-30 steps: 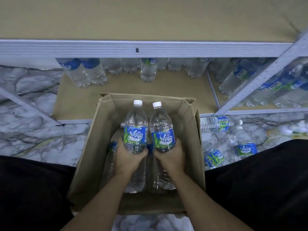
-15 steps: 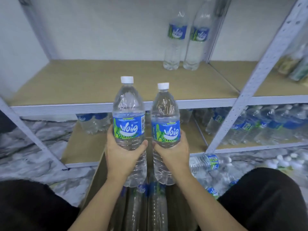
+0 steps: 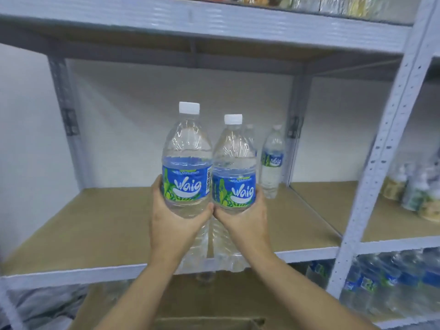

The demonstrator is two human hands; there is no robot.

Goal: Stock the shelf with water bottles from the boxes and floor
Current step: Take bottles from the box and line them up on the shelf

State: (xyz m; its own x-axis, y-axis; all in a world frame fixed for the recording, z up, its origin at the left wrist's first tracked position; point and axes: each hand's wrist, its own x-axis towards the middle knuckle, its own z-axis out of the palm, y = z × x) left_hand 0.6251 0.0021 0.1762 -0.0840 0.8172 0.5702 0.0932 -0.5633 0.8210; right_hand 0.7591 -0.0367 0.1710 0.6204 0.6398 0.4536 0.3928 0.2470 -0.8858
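Observation:
My left hand (image 3: pixel 172 222) grips a clear water bottle (image 3: pixel 187 163) with a blue label and white cap, held upright. My right hand (image 3: pixel 245 220) grips a second, matching bottle (image 3: pixel 234 167) just beside it, the two touching. Both bottles hover in front of the middle shelf board (image 3: pixel 95 225), their bases near its front edge. At the back right of that shelf stand two more bottles (image 3: pixel 271 163), one partly hidden behind the bottle in my right hand. The top edge of the cardboard box (image 3: pixel 209 322) shows at the bottom.
A grey perforated upright post (image 3: pixel 378 163) rises on the right. Several water bottles (image 3: pixel 385 287) fill the lowest shelf at the right. Packaged goods (image 3: pixel 419 194) sit on the neighbouring shelf bay. A higher shelf beam (image 3: pixel 214 22) runs overhead.
Both hands have lifted the two bottles out of the box and up to the level of the middle shelf. The view has tilted upward from the floor to the shelf.

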